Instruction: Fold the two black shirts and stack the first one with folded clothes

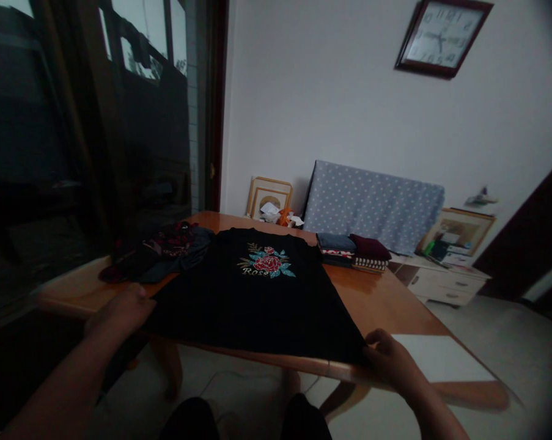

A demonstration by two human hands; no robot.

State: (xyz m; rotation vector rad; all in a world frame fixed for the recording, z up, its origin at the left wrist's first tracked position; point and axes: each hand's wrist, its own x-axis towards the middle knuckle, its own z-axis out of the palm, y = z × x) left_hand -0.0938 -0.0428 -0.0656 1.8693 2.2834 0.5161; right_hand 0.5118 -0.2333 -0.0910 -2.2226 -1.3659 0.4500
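Note:
A black shirt (pixel 257 311) with a red rose, teal leaves and the word "Rose" lies spread over the wooden table (pixel 376 299). Its near edge runs along the table's front. My left hand (pixel 125 307) is closed on the shirt's near left corner. At the near right corner, my right hand (pixel 388 353) pinches the cloth between thumb and fingers. The fabric looks stretched fairly flat between both hands.
Rumpled dark clothes (pixel 165 250) lie at the table's left. Folded clothes (pixel 353 249) sit in two stacks at the far right. A white sheet (pixel 441 357) lies near the right end. Behind stand a polka-dot cloth cover (pixel 371 201) and a low white cabinet (pixel 454 284).

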